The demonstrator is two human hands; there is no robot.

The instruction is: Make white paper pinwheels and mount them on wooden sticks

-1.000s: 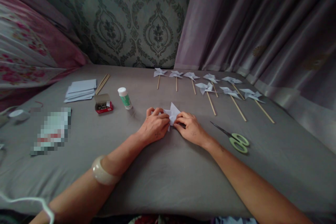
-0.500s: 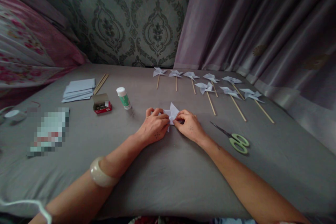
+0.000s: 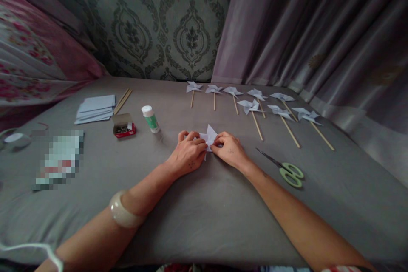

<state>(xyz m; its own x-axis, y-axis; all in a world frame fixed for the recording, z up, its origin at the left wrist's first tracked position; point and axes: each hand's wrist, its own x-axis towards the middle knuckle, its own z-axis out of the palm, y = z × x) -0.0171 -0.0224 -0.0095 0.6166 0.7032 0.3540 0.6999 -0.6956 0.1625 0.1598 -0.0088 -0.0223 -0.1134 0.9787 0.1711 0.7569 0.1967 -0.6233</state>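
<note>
A small white folded paper piece (image 3: 209,137) lies on the grey cloth-covered table (image 3: 204,216) in front of me. My left hand (image 3: 187,153) presses on its left side with the fingers curled over the paper. Pinching the right side of the same piece is my right hand (image 3: 230,149), fingertips closed on a flap. One pointed corner of the paper sticks up between the two hands. The lower part of the piece is hidden under my fingers.
Several finished white paper pinwheels on wooden sticks (image 3: 255,108) lie in rows at the back right. Green-handled scissors (image 3: 287,171) lie right of my right hand. A glue bottle (image 3: 150,119), a red box of pins (image 3: 124,126), a paper stack (image 3: 95,108) and spare sticks (image 3: 123,100) sit at the left.
My right hand's fingers have crept slightly left along the paper toward the left hand. The left hand stays pressed in place.
</note>
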